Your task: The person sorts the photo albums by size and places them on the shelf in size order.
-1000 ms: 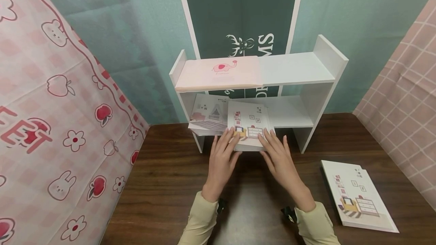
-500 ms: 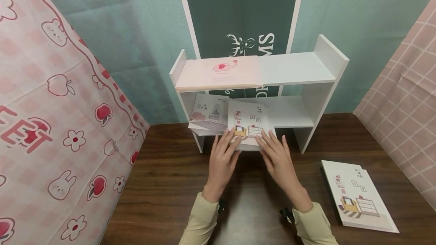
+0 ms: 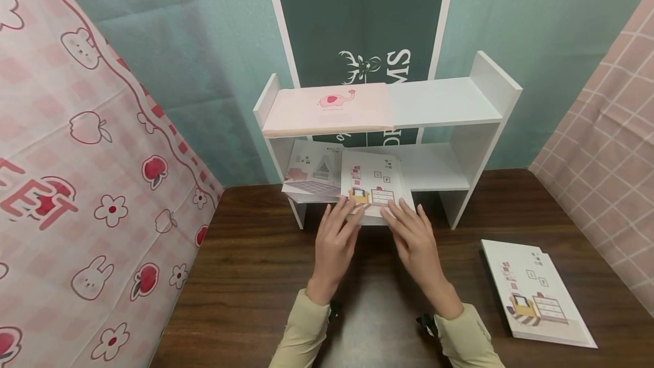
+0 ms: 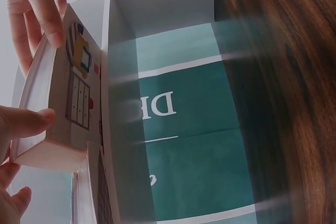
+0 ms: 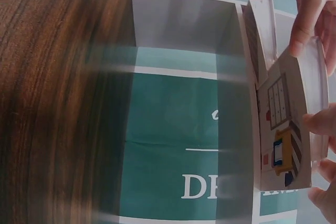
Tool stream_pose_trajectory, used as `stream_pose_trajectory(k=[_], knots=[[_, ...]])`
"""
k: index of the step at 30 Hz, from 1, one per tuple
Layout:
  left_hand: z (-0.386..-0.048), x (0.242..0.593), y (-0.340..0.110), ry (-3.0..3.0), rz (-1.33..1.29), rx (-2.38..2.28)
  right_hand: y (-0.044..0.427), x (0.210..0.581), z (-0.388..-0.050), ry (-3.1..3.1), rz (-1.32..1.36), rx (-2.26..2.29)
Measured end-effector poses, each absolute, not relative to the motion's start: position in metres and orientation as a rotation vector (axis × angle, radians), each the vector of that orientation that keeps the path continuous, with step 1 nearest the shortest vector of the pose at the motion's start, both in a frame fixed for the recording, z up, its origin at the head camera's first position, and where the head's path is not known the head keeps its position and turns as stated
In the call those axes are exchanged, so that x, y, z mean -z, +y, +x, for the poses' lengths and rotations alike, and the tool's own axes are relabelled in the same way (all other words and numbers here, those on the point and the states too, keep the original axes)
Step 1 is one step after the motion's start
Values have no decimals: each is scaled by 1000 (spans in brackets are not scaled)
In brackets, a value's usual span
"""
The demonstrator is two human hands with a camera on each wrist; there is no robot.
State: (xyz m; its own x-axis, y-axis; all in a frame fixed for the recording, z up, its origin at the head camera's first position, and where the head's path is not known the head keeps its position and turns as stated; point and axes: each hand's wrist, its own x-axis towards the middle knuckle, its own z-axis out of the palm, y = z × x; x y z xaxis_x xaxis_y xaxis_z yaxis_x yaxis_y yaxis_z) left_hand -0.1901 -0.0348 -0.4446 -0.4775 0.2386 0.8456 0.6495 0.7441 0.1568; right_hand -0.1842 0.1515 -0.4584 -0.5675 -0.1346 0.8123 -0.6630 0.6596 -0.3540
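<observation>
A wooden table (image 3: pixel 245 254) is spread below the fingers (image 3: pixel 338 217), a white shelf (image 3: pixel 444 104) is set ahead of them, and on its lower board (image 3: pixel 434 168) an illustrated book (image 3: pixel 374 169) is pinched by left hand (image 3: pixel 333 243) and right hand (image 3: pixel 416 246), thumbs (image 4: pixel 34 121) under, fingers above, parted by its thickness.

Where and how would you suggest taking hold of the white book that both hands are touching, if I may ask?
I would grip the white book by its near end, coming from the front. That end juts out past the lower shelf, so it is probably easiest to hold from above and below. The grey-covered book lies close on its left, and the upper shelf seems to overhang its far end.
</observation>
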Motion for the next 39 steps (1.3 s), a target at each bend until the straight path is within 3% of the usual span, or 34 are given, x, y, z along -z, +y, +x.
stream_pose_trajectory(k=[39], knots=[[-192, 445, -33, -2064, -660, 535, 149, 461, -188, -2086, 587, -830]])
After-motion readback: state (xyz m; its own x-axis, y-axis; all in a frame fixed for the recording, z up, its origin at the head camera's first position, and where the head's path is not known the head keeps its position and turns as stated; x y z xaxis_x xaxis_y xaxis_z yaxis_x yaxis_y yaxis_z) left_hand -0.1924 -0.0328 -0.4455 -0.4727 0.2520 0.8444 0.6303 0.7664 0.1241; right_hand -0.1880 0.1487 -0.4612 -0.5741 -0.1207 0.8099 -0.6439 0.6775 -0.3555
